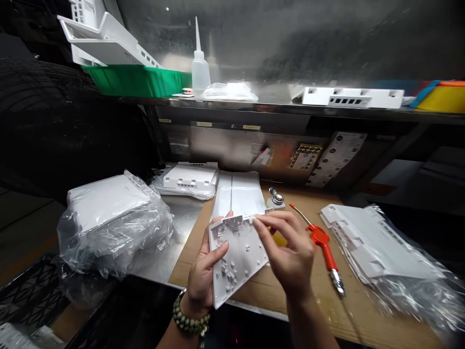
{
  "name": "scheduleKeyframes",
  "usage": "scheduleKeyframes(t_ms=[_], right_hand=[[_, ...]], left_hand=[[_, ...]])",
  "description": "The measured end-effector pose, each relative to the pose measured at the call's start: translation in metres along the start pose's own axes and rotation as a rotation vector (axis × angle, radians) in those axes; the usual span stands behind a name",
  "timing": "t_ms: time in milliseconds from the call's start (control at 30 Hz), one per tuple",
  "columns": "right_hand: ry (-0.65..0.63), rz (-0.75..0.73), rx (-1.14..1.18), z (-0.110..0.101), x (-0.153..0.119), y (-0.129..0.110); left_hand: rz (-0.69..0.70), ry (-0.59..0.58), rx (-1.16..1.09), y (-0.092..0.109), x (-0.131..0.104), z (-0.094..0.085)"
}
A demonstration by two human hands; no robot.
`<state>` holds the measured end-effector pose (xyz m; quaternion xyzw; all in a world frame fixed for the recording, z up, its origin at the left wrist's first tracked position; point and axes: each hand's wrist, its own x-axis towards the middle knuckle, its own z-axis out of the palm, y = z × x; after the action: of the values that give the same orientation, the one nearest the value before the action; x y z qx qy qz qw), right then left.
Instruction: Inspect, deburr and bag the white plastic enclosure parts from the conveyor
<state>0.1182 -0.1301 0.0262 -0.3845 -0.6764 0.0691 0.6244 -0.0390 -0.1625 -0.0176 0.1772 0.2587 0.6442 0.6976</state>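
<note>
Head view: left hand (203, 271) gripping white molded panel (241, 252) by its left side, panel tilted above cardboard (267, 286), right hand (290, 247) pinching at panel's upper edge, fingertips closed there, red air gun (323, 242) just beside right hand

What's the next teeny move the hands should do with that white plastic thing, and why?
Maybe lift the right hand's fingertips slightly and look: they cover a spot at the top edge of the white panel, so I can't tell if it's all good there. The left hand already grips the panel's side.
</note>
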Motion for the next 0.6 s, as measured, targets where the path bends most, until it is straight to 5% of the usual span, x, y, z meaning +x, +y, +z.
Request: scheduleKeyframes(t_ms=[133,433,600], right_hand=[[-0.019,-0.026,0.093,0.016,0.002,-0.018],[-0.009,-0.057,0.053,0.020,-0.001,-0.019],[0.021,0.093,-0.191,-0.003,-0.004,0.045]], left_hand=[[0.024,-0.036,0.029,-0.010,0.000,0.011],[0.030,-0.031,0.017,-0.017,-0.002,0.015],[0.007,-0.021,0.019,0.004,0.000,0.000]])
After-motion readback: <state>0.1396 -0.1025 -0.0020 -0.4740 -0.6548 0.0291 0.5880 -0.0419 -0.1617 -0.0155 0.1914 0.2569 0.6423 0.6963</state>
